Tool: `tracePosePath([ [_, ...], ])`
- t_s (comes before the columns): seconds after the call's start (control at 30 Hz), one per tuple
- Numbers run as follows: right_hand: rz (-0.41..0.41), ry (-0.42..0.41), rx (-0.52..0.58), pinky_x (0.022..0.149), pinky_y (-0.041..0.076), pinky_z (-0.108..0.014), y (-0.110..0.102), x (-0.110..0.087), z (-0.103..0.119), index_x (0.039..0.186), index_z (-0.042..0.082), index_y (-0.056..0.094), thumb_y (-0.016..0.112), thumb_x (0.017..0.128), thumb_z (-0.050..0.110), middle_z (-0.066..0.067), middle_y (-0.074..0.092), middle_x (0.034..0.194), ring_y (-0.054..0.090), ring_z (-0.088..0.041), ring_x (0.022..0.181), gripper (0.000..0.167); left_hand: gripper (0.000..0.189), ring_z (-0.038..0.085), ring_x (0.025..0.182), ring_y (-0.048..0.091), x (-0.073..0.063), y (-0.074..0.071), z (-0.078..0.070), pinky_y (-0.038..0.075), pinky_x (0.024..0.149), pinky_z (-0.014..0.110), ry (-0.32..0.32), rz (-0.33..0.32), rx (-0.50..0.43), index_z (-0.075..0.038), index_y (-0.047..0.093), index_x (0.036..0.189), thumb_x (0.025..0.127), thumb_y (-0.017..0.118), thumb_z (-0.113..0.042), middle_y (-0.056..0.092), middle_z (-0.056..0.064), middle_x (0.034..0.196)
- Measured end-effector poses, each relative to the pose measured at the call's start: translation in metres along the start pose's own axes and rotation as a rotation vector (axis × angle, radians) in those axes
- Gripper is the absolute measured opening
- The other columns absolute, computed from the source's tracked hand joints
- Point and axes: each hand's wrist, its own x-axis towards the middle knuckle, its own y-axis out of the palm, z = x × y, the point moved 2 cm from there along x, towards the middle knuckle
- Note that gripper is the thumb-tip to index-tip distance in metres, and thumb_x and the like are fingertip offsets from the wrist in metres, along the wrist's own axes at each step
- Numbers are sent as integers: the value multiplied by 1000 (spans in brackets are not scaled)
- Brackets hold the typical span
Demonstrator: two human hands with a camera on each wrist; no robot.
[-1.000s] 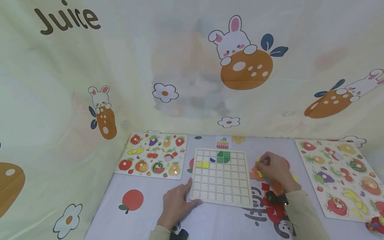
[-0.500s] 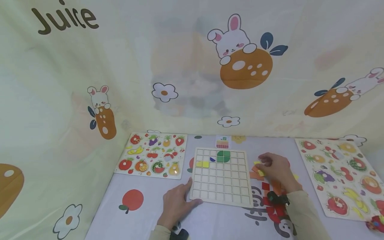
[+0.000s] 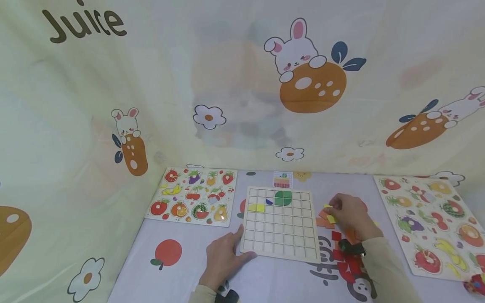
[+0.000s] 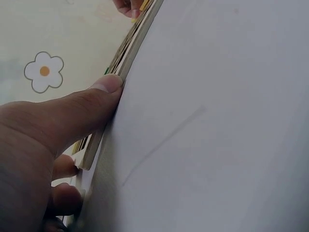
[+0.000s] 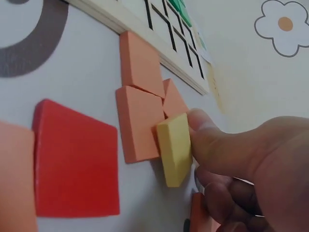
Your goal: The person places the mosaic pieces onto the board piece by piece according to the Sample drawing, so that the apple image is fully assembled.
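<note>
A wooden grid board (image 3: 280,244) lies mid-table in the head view, with green pieces (image 3: 283,198), yellow squares (image 3: 256,208) and a small blue piece (image 3: 269,202) in its cells. My left hand (image 3: 224,256) rests at its near left corner, thumb along the front edge and forefinger at the left side; the thumb (image 4: 79,111) touches the board's edge in the left wrist view. Right of the board, my right hand (image 3: 351,216) pinches a yellow block (image 5: 175,150), tilted beside orange squares (image 5: 140,123). Its other fingers are partly hidden beneath the thumb.
Red pieces (image 3: 346,269) lie near the right wrist. Fruit puzzle boards stand flat at the left (image 3: 191,195) and right (image 3: 428,227). A small pattern card (image 3: 283,179) lies behind the grid board. A printed curtain (image 3: 242,84) hangs behind the table.
My right hand has shifted very slightly right over the loose pieces, and more of a yellow block shows beneath its fingers. The left hand and grid board have stayed put.
</note>
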Motion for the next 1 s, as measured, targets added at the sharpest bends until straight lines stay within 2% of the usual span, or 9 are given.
tracePosePath([
  [0.1, 10, 7, 22, 73, 53, -37, -1, -1, 0, 111, 0, 65, 84, 92, 32, -17, 68, 100, 60, -28, 87, 42, 91, 5, 59, 32, 0, 0, 0, 25, 60, 25, -5, 5, -3, -27, 59, 153, 77, 83, -71, 42, -12, 66],
  [0.23, -13, -25, 62, 72, 53, -37, -1, -5, 0, 110, 0, 64, 79, 95, 36, -19, 71, 103, 64, -27, 86, 42, 91, 5, 60, 33, 0, 0, 0, 25, 61, 25, -9, 13, 1, -27, 58, 153, 77, 82, -71, 42, -12, 66],
  [0.37, -74, -32, 132, 70, 53, -36, -1, -6, 1, 113, 1, 60, 72, 100, 38, -25, 72, 110, 68, -28, 86, 41, 91, 5, 60, 33, 0, 1, 0, 25, 61, 25, -11, 12, 9, -27, 58, 153, 77, 83, -71, 42, -12, 66],
  [0.5, -158, 11, 199, 69, 51, -32, 1, -6, 2, 114, 3, 57, 70, 101, 42, -26, 70, 114, 67, -31, 89, 43, 91, 5, 60, 33, 0, 1, 0, 25, 61, 25, -12, 15, 8, -27, 58, 153, 77, 83, -71, 42, -11, 66],
  [0.63, -231, 11, 223, 68, 48, -32, 3, -7, 4, 112, 5, 59, 72, 98, 46, -20, 69, 107, 62, -29, 89, 46, 91, 5, 60, 33, 0, 1, 0, 25, 61, 25, -10, 17, 6, -27, 58, 153, 77, 83, -70, 42, -11, 66],
  [0.73, -248, 5, 257, 62, 46, -32, 6, -8, 6, 107, 7, 61, 76, 95, 51, -13, 68, 93, 60, -25, 79, 49, 91, 5, 59, 33, 0, 1, 0, 25, 61, 25, -11, 15, 7, -27, 58, 153, 77, 83, -70, 42, -12, 66],
  [0.83, -257, 12, 301, 59, 45, -31, 10, -8, 6, 102, 9, 63, 80, 91, 57, -10, 69, 87, 61, -23, 72, 52, 91, 5, 59, 33, 0, 1, 0, 25, 61, 25, -10, 14, 8, -27, 58, 154, 77, 82, -71, 42, -12, 66],
  [0.9, -267, -1, 318, 60, 48, -29, 13, -7, 5, 103, 10, 66, 80, 90, 57, -11, 71, 92, 63, -23, 76, 51, 92, 5, 59, 33, 0, 1, 0, 25, 61, 25, -8, 14, 8, -27, 58, 154, 77, 83, -71, 42, -11, 66],
  [1.0, -283, -39, 350, 67, 51, -25, 17, -6, 7, 111, 9, 69, 79, 92, 54, -16, 75, 109, 69, -28, 88, 49, 91, 5, 59, 33, 0, 1, 0, 25, 60, 25, -4, 14, 8, -27, 58, 154, 77, 83, -70, 42, -11, 66],
])
